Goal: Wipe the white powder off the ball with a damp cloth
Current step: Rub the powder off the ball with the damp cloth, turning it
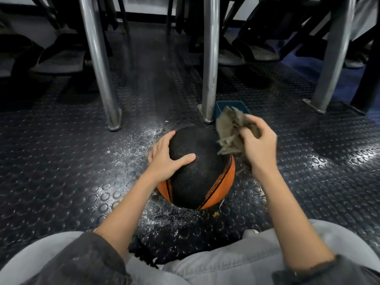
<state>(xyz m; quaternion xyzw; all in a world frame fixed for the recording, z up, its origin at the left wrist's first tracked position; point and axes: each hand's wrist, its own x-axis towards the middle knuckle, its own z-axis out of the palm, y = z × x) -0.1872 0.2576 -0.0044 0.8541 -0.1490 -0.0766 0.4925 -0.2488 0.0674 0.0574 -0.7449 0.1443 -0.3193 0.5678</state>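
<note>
A black and orange ball (197, 173) sits on the dark studded floor between my knees. My left hand (168, 157) rests on its upper left side with fingers spread over the black panel and the thumb near the valve. My right hand (259, 145) grips a bunched grey-brown cloth (230, 132) just above the ball's upper right edge. White powder (144, 138) speckles the floor around the ball. The ball's visible black top looks free of powder.
A small teal tub (232, 105) stands behind the cloth, next to a metal table leg (209, 58). Another metal leg (98, 62) rises at the left and a third (333, 58) at the right. Chair bases and shoes crowd the background.
</note>
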